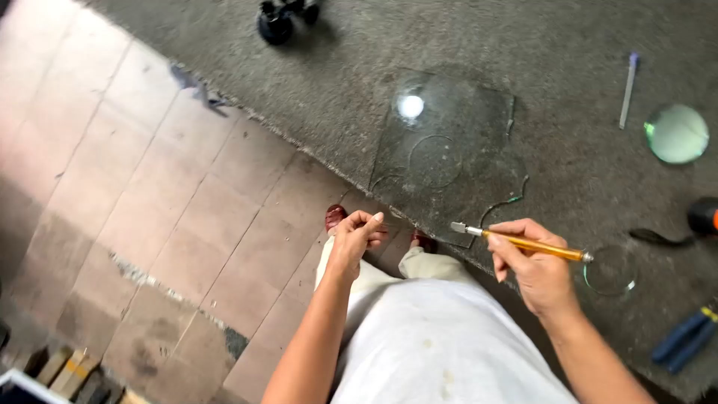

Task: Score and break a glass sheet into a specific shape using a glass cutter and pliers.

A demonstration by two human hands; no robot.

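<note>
The right hand (535, 273) grips a yellow-handled glass cutter (523, 243) just beside the glass sheet (449, 142), which lies on the grey carpeted bench (568, 52). The left hand (355, 239), loosely curled and empty, hangs off the bench edge. With the sheet unsteadied, a slip of the cutter may crack it or drive sharp offcuts toward the fingers.

Grey felt-covered table (568, 45) as landmark. Near its far right: round green-tinted glass disc (677, 133), with a slim pale pen (628, 90) just left of it. Black wheeled object (278, 21) at its far edge. Blue-handled pliers (684, 340) near its right corner. Tiled floor (149, 187) left of it; wood scraps (71, 370) on the floor.
</note>
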